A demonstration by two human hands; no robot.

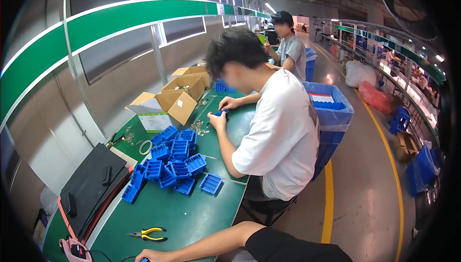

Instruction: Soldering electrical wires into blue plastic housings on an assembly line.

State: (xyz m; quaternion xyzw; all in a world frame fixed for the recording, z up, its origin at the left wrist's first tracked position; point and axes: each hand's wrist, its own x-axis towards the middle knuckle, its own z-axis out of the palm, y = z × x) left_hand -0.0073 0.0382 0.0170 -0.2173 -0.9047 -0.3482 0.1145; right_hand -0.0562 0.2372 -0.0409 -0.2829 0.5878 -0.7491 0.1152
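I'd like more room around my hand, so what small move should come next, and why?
I'd probably slide the yellow-handled long-nose pliers aside: they lie on the green bench just beyond your right hand, which is at a mostly cut-off blue object.

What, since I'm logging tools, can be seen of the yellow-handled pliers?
The pliers have a grey, metallic head, tapering jaws and curved, spread handles, yellow with black parts, seemingly plastic. They lie on the green tabletop, jaws toward picture left, touching nothing else visible. The right hand is near but apart. Whether the jaw tips meet is unclear.
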